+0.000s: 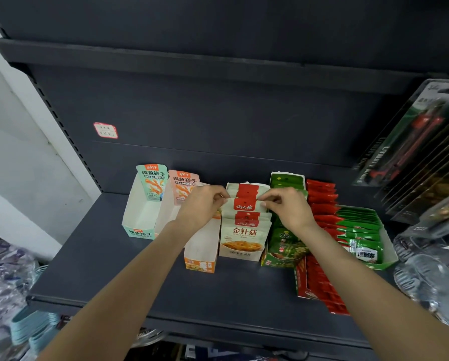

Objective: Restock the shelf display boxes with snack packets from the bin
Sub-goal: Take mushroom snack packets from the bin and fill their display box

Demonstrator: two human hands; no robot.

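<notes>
Both arms reach forward — left hand (202, 204) and right hand (287, 205) each pinching the cream packet's (245, 203) top corners.

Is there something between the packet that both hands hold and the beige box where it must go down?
Nothing visible. The left hand and right hand pinch the top packet directly above the beige box, among its own row of packets.

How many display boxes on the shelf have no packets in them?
3: the teal box at far left, the pink box beside it, and the orange box beneath the left hand, partly hidden.
</notes>
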